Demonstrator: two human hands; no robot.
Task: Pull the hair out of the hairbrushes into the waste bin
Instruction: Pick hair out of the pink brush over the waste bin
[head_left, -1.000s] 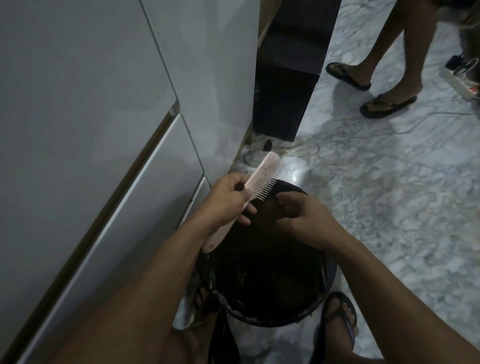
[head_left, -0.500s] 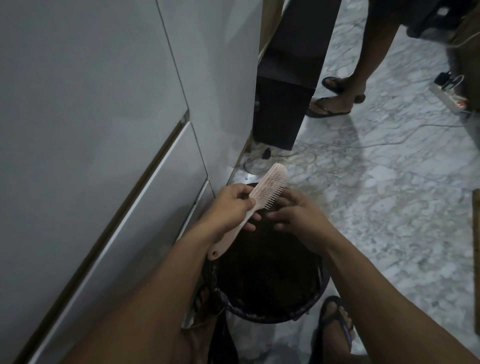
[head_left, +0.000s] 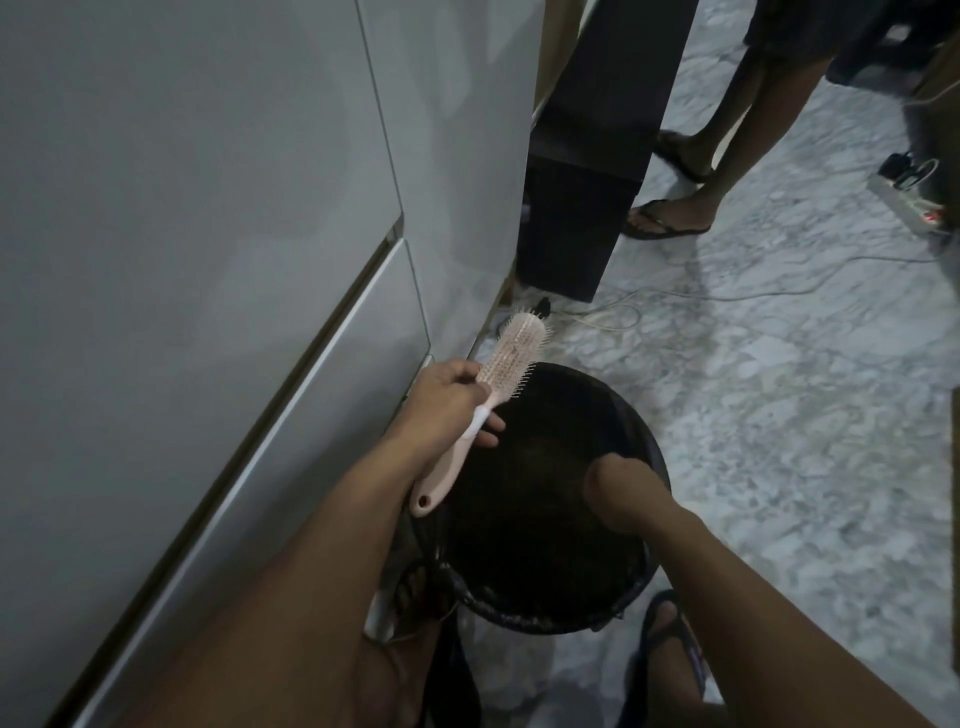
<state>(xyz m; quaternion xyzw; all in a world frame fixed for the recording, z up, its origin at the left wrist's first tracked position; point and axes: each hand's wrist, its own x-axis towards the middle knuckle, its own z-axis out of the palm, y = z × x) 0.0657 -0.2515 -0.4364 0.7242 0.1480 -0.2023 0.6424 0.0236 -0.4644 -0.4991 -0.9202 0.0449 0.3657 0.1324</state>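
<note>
A pale pink hairbrush (head_left: 148, 358) with a white band on its handle is held by my left hand (head_left: 447, 402) at the neck, bristles facing up and right, above the far left rim of the waste bin (head_left: 641, 431). The bin is round and black, lined with a dark bag, and its inside is too dark to read. My right hand (head_left: 621, 491) reaches down into the bin's right side; its fingers are hidden in the dark, so what it holds cannot be seen.
White cabinet doors (head_left: 208, 260) stand close on the left. A black box-shaped unit (head_left: 582, 208) stands beyond the bin. Another person's legs in flip-flops (head_left: 670, 221) are at the back. A power strip (head_left: 914, 200) and cables lie on the marble floor. My sandalled foot (head_left: 670, 644) is beside the bin.
My right hand left the brush bristles and dropped down into the bin. My left hand swung the brush left, away from the bin's middle.
</note>
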